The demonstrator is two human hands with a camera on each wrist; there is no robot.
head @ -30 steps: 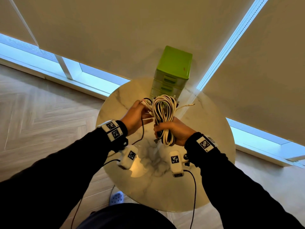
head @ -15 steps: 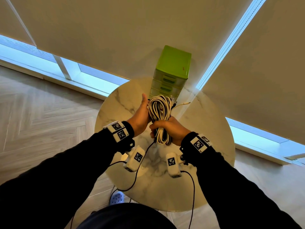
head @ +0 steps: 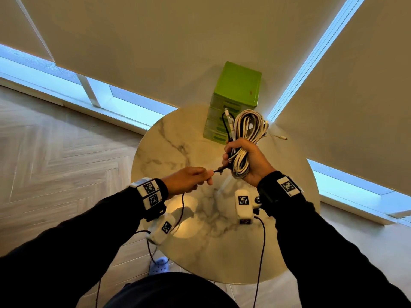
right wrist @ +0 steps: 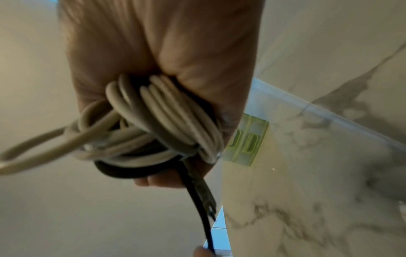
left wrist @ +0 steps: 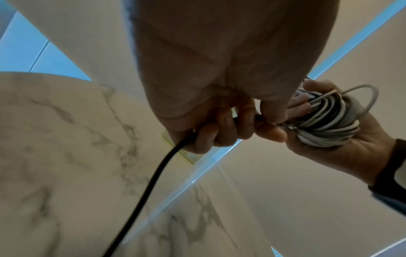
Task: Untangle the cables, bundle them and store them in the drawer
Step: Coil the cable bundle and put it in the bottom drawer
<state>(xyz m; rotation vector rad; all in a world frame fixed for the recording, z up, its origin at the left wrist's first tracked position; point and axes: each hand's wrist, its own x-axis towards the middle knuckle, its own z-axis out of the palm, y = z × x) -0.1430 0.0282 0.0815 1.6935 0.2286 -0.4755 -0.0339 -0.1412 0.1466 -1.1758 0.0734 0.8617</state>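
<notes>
My right hand (head: 229, 157) grips a coiled bundle of white cables (head: 247, 130) upright above the round marble table (head: 169, 138), with black cable strands mixed in; the wrap of white cable (right wrist: 167, 120) fills its fist. My left hand (head: 209, 177) is just left of the bundle and lower, pinching a black cable (head: 219, 171) that runs out of it. The black cable (left wrist: 153, 182) trails down from the left hand's curled fingers (left wrist: 230, 128). The green drawer unit (head: 238, 90) stands at the table's far edge, drawers closed.
A thin white cable end with a plug (head: 283, 137) sticks out to the right of the bundle. Window blinds hang close behind the drawer unit. Wrist camera cords (head: 260, 252) dangle over the table's near edge. A blue shoe (head: 159, 264) is on the floor below.
My left hand left the side of the coil, came back toward me and now pinches the black cable drawn out of it. My right hand shifted right with the bundle.
</notes>
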